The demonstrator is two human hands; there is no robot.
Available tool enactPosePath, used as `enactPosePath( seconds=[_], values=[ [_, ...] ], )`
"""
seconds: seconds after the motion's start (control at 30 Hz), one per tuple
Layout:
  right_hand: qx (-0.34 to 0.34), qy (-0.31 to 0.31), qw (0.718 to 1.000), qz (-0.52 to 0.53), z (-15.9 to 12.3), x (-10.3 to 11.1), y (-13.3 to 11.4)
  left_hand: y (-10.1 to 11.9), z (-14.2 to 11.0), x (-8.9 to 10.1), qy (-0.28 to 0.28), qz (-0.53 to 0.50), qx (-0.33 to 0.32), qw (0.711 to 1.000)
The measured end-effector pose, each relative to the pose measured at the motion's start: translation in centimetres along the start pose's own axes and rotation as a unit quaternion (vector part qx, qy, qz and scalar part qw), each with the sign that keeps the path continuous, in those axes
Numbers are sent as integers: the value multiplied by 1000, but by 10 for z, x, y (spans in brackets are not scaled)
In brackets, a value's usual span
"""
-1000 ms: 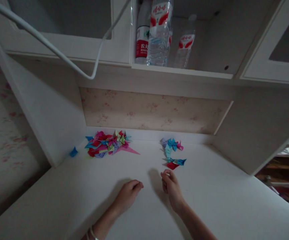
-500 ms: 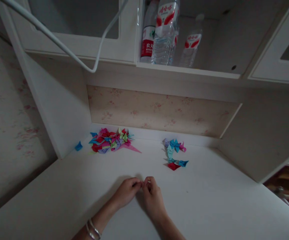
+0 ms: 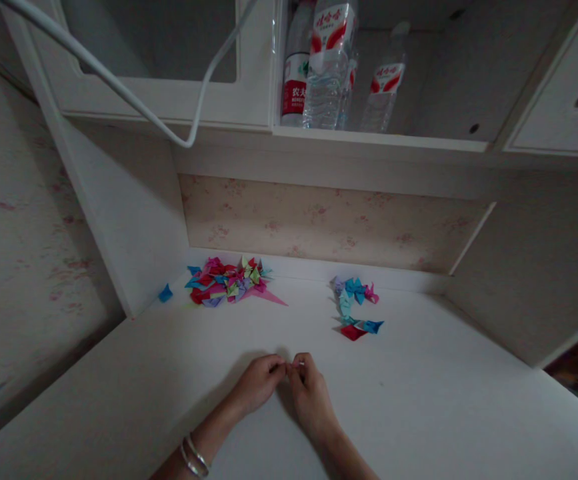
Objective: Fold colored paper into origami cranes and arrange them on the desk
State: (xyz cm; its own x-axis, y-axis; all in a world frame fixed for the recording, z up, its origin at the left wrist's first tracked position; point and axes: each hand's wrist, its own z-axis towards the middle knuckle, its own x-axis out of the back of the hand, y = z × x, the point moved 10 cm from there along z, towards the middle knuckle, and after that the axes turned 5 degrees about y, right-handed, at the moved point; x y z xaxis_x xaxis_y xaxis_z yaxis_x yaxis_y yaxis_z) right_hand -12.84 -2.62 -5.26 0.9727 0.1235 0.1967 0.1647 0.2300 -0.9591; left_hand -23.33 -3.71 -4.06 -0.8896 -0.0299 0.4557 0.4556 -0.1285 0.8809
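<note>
My left hand [image 3: 261, 383] and my right hand [image 3: 311, 393] meet fingertip to fingertip just above the white desk [image 3: 409, 427]. Both are closed in a pinch. Between them shows a sliver of a small pink piece of paper [image 3: 295, 364]; the fingers hide most of it, so its shape cannot be made out. Beyond my hands, on the left, lies a heap of colourful folded paper pieces [image 3: 229, 283]. A curved row of folded paper pieces [image 3: 346, 307] in purple, blue, teal, pink and red rests farther right. One blue folded piece [image 3: 165, 293] sits apart at the far left.
A cabinet shelf [image 3: 379, 139] overhangs the back of the desk, holding several plastic bottles [image 3: 329, 73]. A white curved rod [image 3: 133, 100] hangs in front at the upper left. Side panels [image 3: 133, 220] bound the desk on both sides.
The whole view has shifted slightly, with the desk items appearing a little farther right. My hands keep their pinch, with only a slight change at the fingertips.
</note>
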Motion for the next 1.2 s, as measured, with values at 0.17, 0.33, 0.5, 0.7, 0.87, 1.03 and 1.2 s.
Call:
enactPosePath(
  seconds=[0.17, 0.33, 0.5, 0.7, 0.87, 1.03, 1.2],
  values=[
    [1, 1, 1000, 0, 0, 1, -3, 6, -2, -1, -4, 11, -4, 1000],
    [-2, -3, 1000, 0, 0, -1, 2, 5, -3, -2, -5, 8, -7, 1000],
    [-10, -4, 1000, 6, 1, -1, 4, 1, -2, -3, 0, 15, -6, 1000],
    [-4, -10, 1000, 3, 1, -1, 1, 5, -3, -2, 3, 24, -3, 1000],
    [2, 0, 1000, -11, 1, 1, 2, 7, -2, -1, -3, 19, -10, 1000],
    [0, 0, 1000, -6, 1, 1, 1, 3, -3, -6, 2, 21, -10, 1000],
    [-7, 0, 1000, 17, 2, 0, 3, -5, 5, 16, 45, 11, -22, 999]
  ],
)
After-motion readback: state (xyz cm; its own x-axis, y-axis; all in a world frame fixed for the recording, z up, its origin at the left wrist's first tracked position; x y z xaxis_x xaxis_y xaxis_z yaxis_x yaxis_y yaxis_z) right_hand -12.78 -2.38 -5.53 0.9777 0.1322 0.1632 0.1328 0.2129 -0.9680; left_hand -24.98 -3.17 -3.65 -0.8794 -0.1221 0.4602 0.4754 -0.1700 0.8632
